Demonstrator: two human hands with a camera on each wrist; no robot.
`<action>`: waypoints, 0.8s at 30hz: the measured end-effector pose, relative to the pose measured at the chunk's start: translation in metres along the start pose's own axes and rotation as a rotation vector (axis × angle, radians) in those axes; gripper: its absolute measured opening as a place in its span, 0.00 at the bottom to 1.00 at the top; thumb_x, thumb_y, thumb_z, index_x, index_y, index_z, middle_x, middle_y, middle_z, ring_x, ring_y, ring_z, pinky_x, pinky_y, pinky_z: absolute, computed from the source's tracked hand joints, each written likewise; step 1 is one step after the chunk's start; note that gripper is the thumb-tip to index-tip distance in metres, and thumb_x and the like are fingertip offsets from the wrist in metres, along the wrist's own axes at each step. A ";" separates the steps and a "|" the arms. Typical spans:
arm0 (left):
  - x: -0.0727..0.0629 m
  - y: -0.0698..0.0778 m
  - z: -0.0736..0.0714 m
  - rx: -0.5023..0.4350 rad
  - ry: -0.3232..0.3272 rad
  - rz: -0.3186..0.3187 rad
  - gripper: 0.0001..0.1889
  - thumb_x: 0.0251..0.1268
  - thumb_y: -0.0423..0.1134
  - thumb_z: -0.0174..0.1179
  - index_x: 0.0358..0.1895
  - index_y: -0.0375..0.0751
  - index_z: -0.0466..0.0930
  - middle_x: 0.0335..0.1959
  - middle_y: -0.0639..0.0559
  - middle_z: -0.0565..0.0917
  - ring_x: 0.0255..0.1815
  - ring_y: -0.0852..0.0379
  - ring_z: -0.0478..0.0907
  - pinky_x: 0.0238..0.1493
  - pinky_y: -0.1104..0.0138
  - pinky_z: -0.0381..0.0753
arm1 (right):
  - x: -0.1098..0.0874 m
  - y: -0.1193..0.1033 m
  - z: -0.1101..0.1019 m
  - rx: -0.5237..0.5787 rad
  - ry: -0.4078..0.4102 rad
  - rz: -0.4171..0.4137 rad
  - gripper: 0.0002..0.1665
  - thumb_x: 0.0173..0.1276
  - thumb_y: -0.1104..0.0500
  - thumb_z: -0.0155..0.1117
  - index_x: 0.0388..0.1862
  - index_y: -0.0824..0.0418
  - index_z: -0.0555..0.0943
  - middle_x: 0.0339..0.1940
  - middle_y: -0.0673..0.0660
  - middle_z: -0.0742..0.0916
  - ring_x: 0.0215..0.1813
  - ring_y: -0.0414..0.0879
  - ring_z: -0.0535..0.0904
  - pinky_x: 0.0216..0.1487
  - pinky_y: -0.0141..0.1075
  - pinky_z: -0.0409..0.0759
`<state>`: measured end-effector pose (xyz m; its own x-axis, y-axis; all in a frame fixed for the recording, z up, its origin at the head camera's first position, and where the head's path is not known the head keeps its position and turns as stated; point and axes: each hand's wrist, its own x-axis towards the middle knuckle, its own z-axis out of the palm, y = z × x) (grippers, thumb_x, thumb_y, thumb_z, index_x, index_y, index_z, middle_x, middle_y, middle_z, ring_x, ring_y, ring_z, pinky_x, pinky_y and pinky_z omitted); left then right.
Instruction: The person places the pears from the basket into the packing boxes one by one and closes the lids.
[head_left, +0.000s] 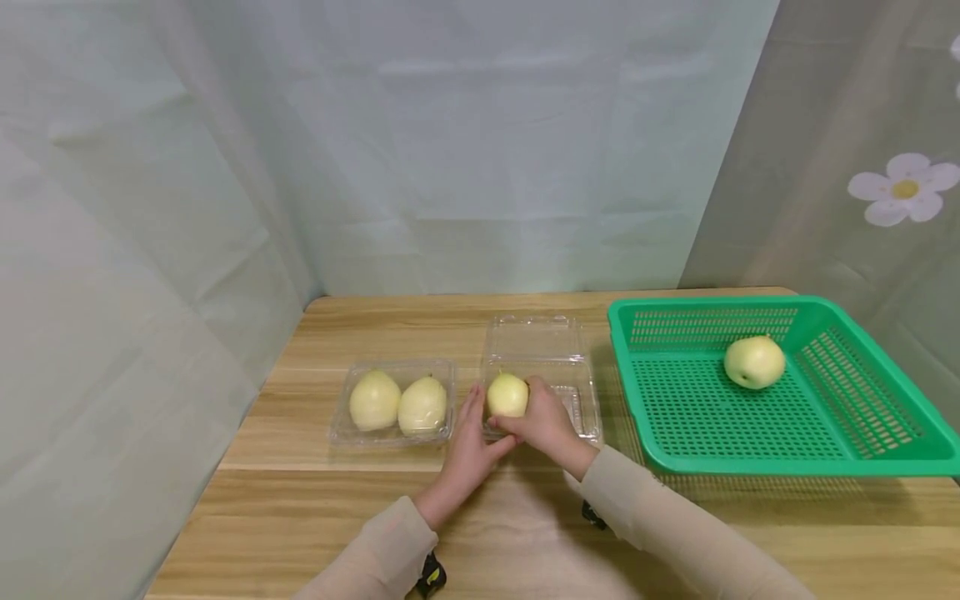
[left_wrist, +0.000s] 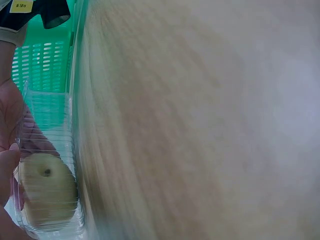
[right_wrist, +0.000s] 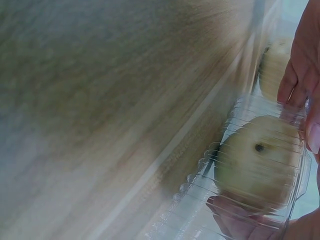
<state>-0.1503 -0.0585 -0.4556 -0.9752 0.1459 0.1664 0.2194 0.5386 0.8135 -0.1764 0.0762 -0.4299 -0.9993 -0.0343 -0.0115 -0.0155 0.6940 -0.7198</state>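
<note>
A clear plastic clamshell box (head_left: pixel 588 408) stands on the table with its lid (head_left: pixel 534 337) folded back. In its left half is a pale yellow pear (head_left: pixel 507 395). My right hand (head_left: pixel 546 421) reaches in and grips that pear, thumb in front and fingers on its right side. My left hand (head_left: pixel 467 450) lies against the box's left front corner, fingers straight along the side and thumb stretched across the front. Through the ribbed wall, the right wrist view shows the pear (right_wrist: pixel 257 160) with right-hand fingers (right_wrist: pixel 235 215) beside it.
To the left, another clear box (head_left: pixel 340 429) holds two pears (head_left: pixel 375 401). At the right stands a green plastic basket (head_left: pixel 645 442) with one pear (head_left: pixel 754 362) inside. Pale curtains hang behind the wooden table (head_left: pixel 300 517).
</note>
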 end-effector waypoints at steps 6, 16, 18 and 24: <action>0.000 -0.002 0.001 -0.001 0.000 -0.003 0.48 0.50 0.45 0.72 0.68 0.19 0.55 0.71 0.26 0.57 0.71 0.32 0.55 0.68 0.41 0.60 | 0.000 0.000 -0.001 0.017 -0.010 0.001 0.47 0.43 0.47 0.80 0.55 0.72 0.71 0.43 0.64 0.83 0.40 0.54 0.80 0.38 0.44 0.81; 0.002 -0.003 0.001 -0.001 -0.006 -0.009 0.48 0.51 0.46 0.71 0.68 0.20 0.55 0.71 0.27 0.56 0.72 0.32 0.54 0.69 0.41 0.59 | 0.001 0.000 -0.001 0.011 -0.008 -0.002 0.46 0.44 0.46 0.80 0.54 0.71 0.71 0.44 0.63 0.82 0.41 0.54 0.79 0.40 0.44 0.81; 0.002 -0.003 0.001 -0.001 -0.007 -0.012 0.48 0.51 0.46 0.71 0.68 0.20 0.55 0.71 0.27 0.56 0.72 0.32 0.54 0.69 0.41 0.59 | 0.002 0.001 0.000 0.010 -0.006 -0.006 0.46 0.44 0.46 0.80 0.54 0.71 0.71 0.44 0.63 0.81 0.41 0.54 0.79 0.40 0.45 0.81; 0.001 -0.002 0.001 0.008 -0.018 -0.017 0.49 0.51 0.47 0.71 0.69 0.20 0.54 0.72 0.27 0.55 0.72 0.33 0.54 0.68 0.41 0.60 | 0.001 0.001 -0.001 0.000 0.000 0.005 0.48 0.44 0.45 0.79 0.56 0.71 0.70 0.45 0.65 0.81 0.43 0.55 0.78 0.41 0.47 0.80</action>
<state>-0.1520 -0.0591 -0.4577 -0.9782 0.1513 0.1425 0.2030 0.5474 0.8119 -0.1772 0.0778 -0.4297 -0.9994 -0.0308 -0.0145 -0.0110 0.6943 -0.7196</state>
